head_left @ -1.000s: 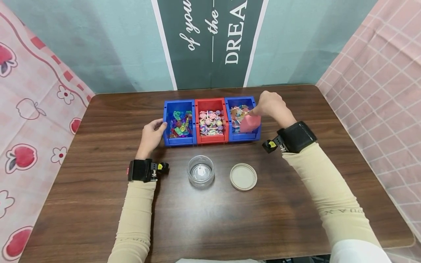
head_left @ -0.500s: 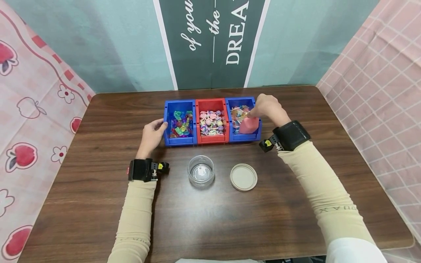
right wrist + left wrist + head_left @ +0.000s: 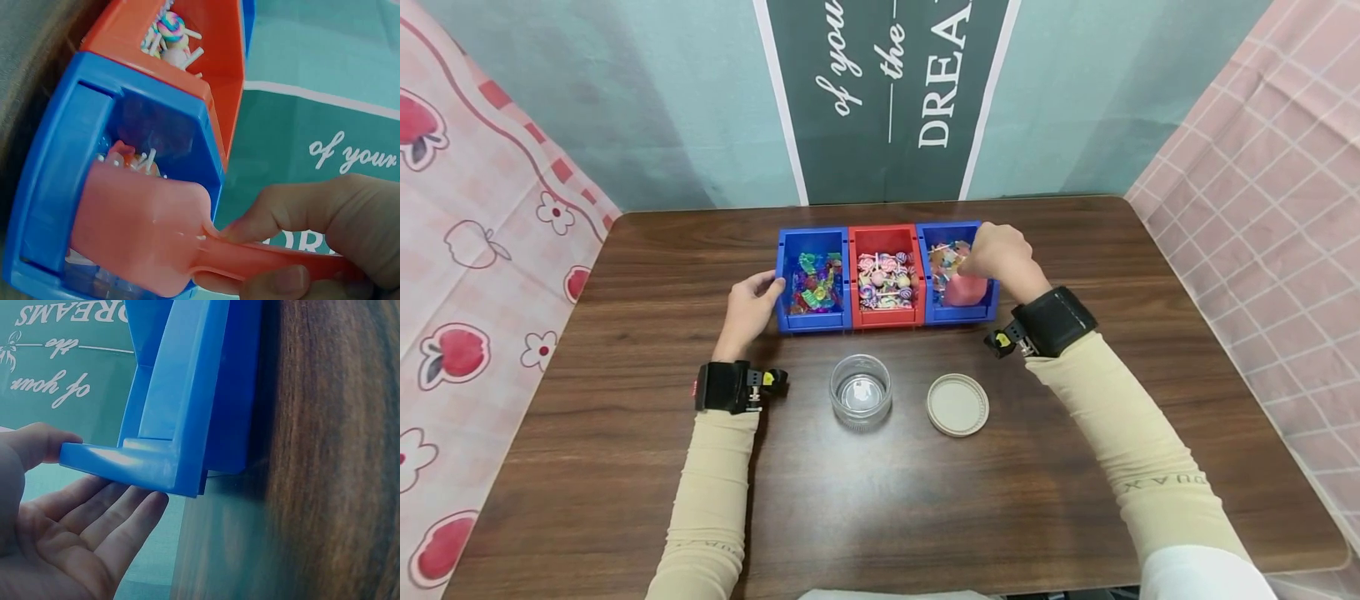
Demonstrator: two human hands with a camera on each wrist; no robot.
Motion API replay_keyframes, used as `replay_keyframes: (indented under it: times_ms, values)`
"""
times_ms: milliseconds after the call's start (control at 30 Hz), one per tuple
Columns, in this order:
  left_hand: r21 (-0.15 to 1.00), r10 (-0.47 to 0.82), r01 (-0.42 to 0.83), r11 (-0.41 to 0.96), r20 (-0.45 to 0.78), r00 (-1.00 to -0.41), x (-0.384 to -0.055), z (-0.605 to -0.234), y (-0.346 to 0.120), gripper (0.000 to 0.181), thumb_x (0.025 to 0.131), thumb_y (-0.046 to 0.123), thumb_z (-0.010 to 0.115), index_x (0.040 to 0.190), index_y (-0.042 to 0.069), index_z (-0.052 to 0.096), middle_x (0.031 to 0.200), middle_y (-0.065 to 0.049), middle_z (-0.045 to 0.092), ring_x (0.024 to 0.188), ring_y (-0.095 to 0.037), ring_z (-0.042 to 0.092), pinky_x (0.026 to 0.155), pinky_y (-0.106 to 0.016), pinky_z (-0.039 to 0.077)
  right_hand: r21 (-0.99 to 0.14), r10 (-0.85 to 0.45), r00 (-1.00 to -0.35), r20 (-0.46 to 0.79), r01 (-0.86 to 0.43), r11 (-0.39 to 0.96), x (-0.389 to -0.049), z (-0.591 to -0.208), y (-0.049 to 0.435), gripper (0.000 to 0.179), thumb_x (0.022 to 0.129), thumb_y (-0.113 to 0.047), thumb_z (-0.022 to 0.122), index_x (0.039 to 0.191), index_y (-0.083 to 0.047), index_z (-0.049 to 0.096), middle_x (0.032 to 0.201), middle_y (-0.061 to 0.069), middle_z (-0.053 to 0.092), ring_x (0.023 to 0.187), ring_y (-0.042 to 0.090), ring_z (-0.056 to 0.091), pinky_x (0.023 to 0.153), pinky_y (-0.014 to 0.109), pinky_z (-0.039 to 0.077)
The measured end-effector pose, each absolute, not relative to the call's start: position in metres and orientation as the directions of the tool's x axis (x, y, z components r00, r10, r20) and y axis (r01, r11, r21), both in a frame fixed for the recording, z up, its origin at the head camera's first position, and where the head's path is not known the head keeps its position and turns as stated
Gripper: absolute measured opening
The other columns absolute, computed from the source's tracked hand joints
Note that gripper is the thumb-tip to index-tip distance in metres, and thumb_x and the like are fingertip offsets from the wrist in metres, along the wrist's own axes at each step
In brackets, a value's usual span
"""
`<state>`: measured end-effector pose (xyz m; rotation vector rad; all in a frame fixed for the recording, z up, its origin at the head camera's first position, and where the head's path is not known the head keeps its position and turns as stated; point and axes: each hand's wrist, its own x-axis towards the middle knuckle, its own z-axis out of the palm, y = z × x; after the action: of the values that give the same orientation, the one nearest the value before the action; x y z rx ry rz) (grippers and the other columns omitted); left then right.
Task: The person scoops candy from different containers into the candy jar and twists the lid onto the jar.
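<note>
My right hand (image 3: 1002, 260) grips the handle of a pink scoop (image 3: 140, 225). The scoop's head is down inside the right blue bin (image 3: 958, 314), among small candy-like pieces on sticks (image 3: 946, 254). At the other end, my left hand (image 3: 751, 307) holds the side edge of the left blue bin (image 3: 815, 322), thumb over the rim and fingers against the outer wall. That bin contains colourful translucent pieces (image 3: 820, 287). Between the two stands a red bin (image 3: 886, 317) of miniature lollipops (image 3: 883, 279). What lies in the scoop's bowl is hidden.
A clear open jar (image 3: 861, 392) stands on the brown wooden table (image 3: 880, 517) in front of the bins. To its right lies a round cream lid (image 3: 957, 405). Behind the table hangs a teal and green cloth (image 3: 880, 167) with white lettering.
My right hand has shifted slightly left and down with the scoop, which stays inside the right bin. The left hand keeps its hold on the left bin.
</note>
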<state>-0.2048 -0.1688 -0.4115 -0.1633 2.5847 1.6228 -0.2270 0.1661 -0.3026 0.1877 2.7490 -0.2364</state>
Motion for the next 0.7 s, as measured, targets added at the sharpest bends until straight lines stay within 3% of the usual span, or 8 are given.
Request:
replay_keyframes:
  times_ms: [300,500,700]
  values:
    - [0.893,-0.042,-0.134,0.430,-0.128,-0.991,-0.205,-0.411,-0.167,0.051,0.101,0.032,0.047,0.140,-0.001,0.046,0.142,-0.021,0.052,0.131,-0.031,0.052,0.112,-0.044,0.042,-0.165,0.119,-0.962,-0.246,0.162,0.973,-0.210,-0.314,0.160,0.036,0.084,-0.029,0.065,0.099,0.003,0.062,0.094,0.019,0.060,0.083,0.031,0.053,0.071,0.042,0.054]
    - [0.891,-0.052,-0.141,0.432,-0.131,-0.990,-0.205,-0.410,-0.166,0.049,0.100,0.028,0.049,0.140,-0.001,0.046,0.142,-0.021,0.052,0.132,-0.031,0.052,0.112,-0.044,0.042,-0.193,0.122,-0.978,-0.170,0.154,0.969,-0.196,-0.323,0.159,0.041,0.083,-0.035,0.067,0.093,0.005,0.066,0.094,0.023,0.066,0.080,0.033,0.057,0.070,0.046,0.057]
    - [0.890,-0.047,-0.127,0.437,-0.118,-0.992,-0.205,-0.411,-0.168,0.050,0.100,0.030,0.049,0.139,-0.001,0.048,0.141,-0.022,0.053,0.129,-0.031,0.053,0.110,-0.044,0.044,-0.208,0.135,-0.978,-0.159,0.166,0.964,-0.187,-0.327,0.162,0.040,0.090,-0.034,0.059,0.088,0.006,0.064,0.087,0.023,0.064,0.076,0.032,0.057,0.058,0.041,0.051]
